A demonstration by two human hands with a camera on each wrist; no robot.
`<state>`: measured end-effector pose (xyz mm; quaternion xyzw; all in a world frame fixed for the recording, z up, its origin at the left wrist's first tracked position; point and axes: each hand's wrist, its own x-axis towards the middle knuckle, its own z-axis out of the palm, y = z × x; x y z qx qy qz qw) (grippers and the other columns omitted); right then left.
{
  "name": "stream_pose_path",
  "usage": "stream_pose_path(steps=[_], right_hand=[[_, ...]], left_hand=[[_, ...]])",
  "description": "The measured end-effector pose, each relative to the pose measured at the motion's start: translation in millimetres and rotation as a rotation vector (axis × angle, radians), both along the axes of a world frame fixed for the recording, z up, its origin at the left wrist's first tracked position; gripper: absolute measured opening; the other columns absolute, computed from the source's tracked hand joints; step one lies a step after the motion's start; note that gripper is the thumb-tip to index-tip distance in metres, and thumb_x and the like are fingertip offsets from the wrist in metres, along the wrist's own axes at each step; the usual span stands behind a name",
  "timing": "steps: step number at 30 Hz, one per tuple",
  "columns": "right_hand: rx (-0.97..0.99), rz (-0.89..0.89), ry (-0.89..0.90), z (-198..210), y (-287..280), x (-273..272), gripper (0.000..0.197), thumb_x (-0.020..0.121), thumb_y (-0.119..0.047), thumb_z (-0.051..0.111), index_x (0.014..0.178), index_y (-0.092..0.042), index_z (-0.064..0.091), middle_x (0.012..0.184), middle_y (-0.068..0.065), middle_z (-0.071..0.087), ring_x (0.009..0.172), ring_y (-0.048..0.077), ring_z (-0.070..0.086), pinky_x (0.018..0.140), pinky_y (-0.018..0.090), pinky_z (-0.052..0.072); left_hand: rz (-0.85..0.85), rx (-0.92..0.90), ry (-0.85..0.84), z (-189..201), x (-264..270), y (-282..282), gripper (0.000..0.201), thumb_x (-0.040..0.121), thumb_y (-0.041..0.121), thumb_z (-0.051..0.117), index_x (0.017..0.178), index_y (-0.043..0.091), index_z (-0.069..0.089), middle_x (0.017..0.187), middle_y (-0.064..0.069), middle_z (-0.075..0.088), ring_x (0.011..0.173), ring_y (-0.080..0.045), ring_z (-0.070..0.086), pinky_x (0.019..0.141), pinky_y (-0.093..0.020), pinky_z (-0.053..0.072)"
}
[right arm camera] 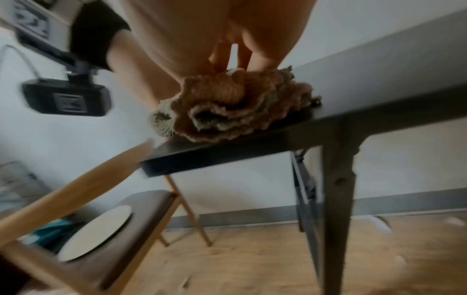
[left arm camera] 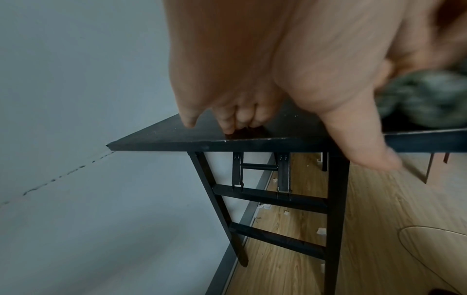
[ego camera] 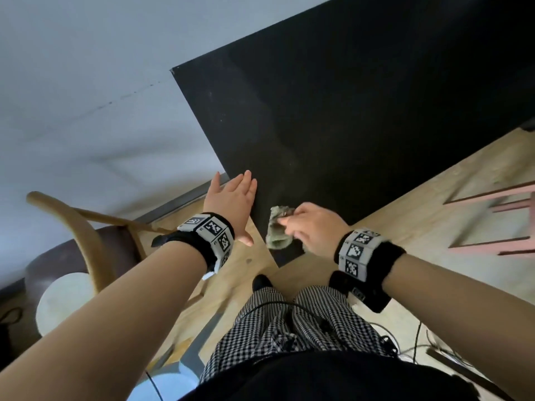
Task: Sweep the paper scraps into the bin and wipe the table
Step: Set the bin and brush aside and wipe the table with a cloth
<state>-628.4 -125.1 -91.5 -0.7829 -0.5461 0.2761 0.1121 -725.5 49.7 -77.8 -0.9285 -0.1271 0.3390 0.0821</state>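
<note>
The black table (ego camera: 362,91) serves as the landmark. At its near corner, the right hand (ego camera: 311,228) holds a crumpled greenish cloth (ego camera: 278,230), fingers curled down onto it and pinching its folds; the cloth lies on the tabletop right at that corner, one edge reaching the rim. The left hand (ego camera: 231,204) rests just beside the cloth, over the table's left edge, fingers straight and spread, palm down, holding nothing; its fingertips (left arm camera: 228,129) touch the top while the thumb hangs past the edge.

Both wrists carry black bands with white blocks printed in black-and-white square code patterns; no letters or brand names can be read on them, and the label on the small black camera under the left wrist is too blurred to make out.

Under the table, small white paper scraps (left arm camera: 321,231) lie on the wooden floor (left arm camera: 379,209) near the table's legs. Left of the table stands a wooden chair (ego camera: 75,227) with a pale round disc (ego camera: 65,302) on its seat.
</note>
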Motion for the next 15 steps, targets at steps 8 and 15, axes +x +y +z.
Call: stream_pose_path(steps=[8, 15], right_hand=[[-0.079, -0.347, -0.150, -5, 17, 7, 0.031, 0.089, -0.017, 0.051, 0.119, -0.024, 0.058, 0.116, 0.011, 0.051, 0.103, 0.029, 0.054, 0.092, 0.039, 0.047], [-0.034, 0.190, 0.011, -12, -13, -48, 0.038, 0.080, -0.014, 0.056, 0.117, -0.018, 0.061, 0.117, 0.005, 0.063, 0.114, 0.024, 0.055, 0.085, 0.039, 0.053]], left_hand=[[-0.007, 0.005, -0.022, -5, -5, 3, 0.125, 0.069, 0.071, 0.063, 0.151, 0.012, -0.010, 0.159, -0.005, -0.011, 0.147, -0.019, -0.001, 0.115, -0.052, -0.002], [0.001, 0.011, -0.006, -4, -2, 1, 0.115, 0.077, 0.060, 0.065, 0.151, 0.011, -0.009, 0.159, -0.007, -0.010, 0.147, -0.020, -0.001, 0.115, -0.052, -0.001]])
